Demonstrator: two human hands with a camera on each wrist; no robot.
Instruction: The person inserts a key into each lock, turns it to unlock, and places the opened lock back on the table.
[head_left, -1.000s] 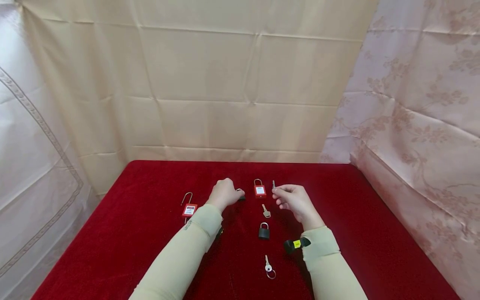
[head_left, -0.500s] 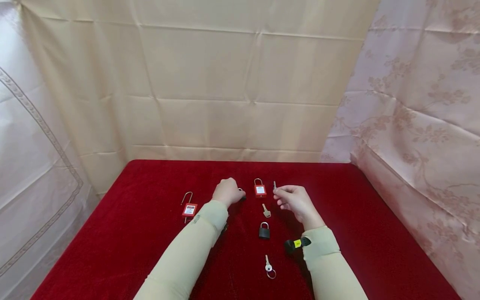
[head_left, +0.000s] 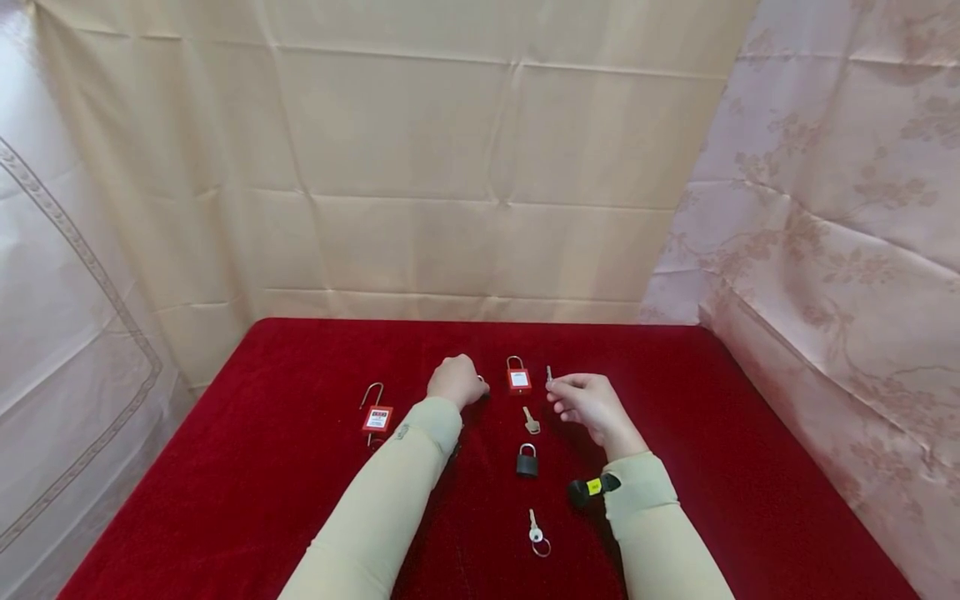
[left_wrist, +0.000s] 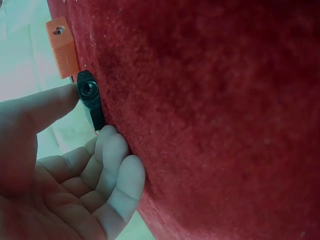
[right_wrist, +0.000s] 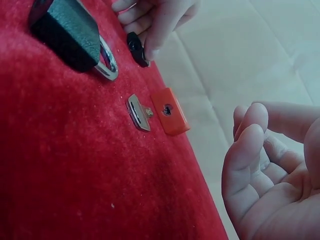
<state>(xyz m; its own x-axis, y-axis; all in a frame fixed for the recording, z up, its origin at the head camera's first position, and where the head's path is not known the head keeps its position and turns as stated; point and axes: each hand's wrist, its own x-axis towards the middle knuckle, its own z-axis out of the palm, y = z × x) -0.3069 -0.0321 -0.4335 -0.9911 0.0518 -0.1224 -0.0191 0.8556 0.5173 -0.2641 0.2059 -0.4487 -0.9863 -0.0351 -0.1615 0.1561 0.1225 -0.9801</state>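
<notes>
My left hand (head_left: 456, 381) holds a small black padlock (left_wrist: 90, 100) between thumb and fingertips, low at the cloth. In the head view the hand covers most of it; the left wrist view shows its keyhole end. My right hand (head_left: 592, 406) pinches a slim metal key (head_left: 549, 374) upright between thumb and forefinger; the right wrist view hides this key behind the fingers. Between the hands lies a red padlock (head_left: 518, 380) with a white label, its keyhole end visible in the right wrist view. A loose key (head_left: 531, 422) lies just nearer than it.
Nearer on the red cloth (head_left: 262, 500) lie another black padlock (head_left: 527, 462) and a key with a ring (head_left: 536, 535). To the left is a red padlock (head_left: 377, 418) with its shackle open and a key at its bottom. Curtains (head_left: 480, 167) hang behind the table.
My left hand has shifted slightly right with the small black padlock, which is now more covered in the head view. My right hand stays nearly still with the key.
</notes>
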